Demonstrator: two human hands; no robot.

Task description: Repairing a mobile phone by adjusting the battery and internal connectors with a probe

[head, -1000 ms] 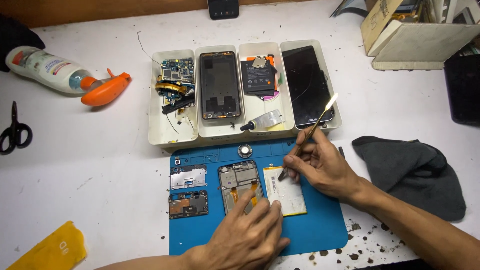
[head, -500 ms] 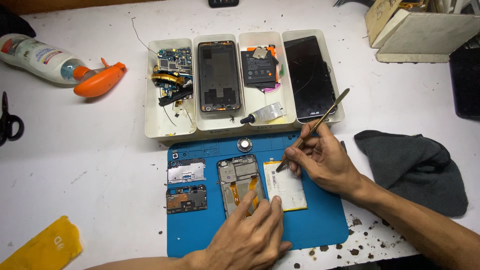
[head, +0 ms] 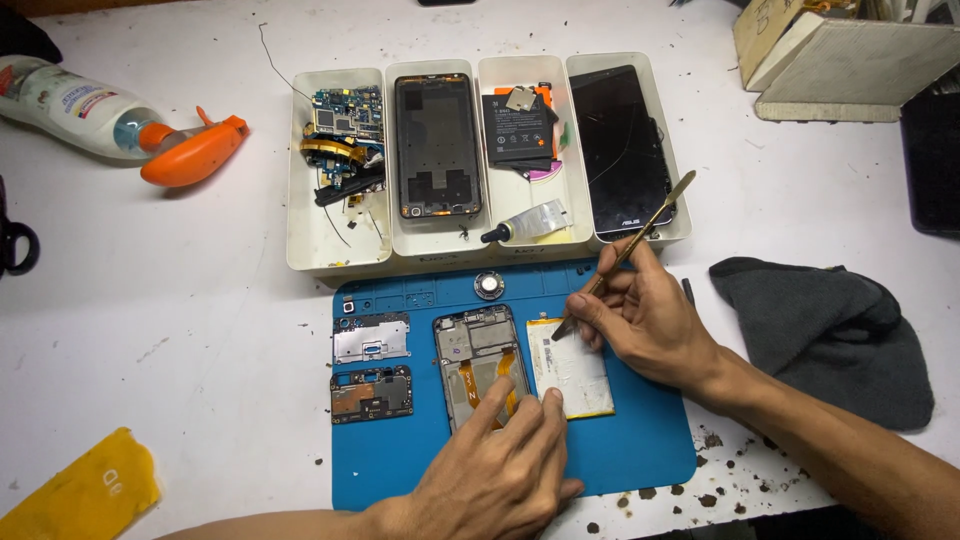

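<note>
Lower centre of frame: left hand [head: 500, 470] lies flat, fingers together, pinning the opened grey phone chassis [head: 480, 362] on the blue rubber mat [head: 640, 450]. Right hand [head: 650, 320] pinches a slim metal spudger [head: 625, 255]; its tip meets the white rectangular battery [head: 572, 372]. Pry shallowly, keeping the blade flat.

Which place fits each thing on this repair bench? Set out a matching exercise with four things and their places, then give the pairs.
Things:
1. spray bottle
2. grey cloth
3. glue tube
4. metal spudger

Places:
A. in a white tray compartment
B. in the right hand
C. lying at the table's far left
D. right of the blue mat

Pairs: 1-C, 2-D, 3-A, 4-B
</note>
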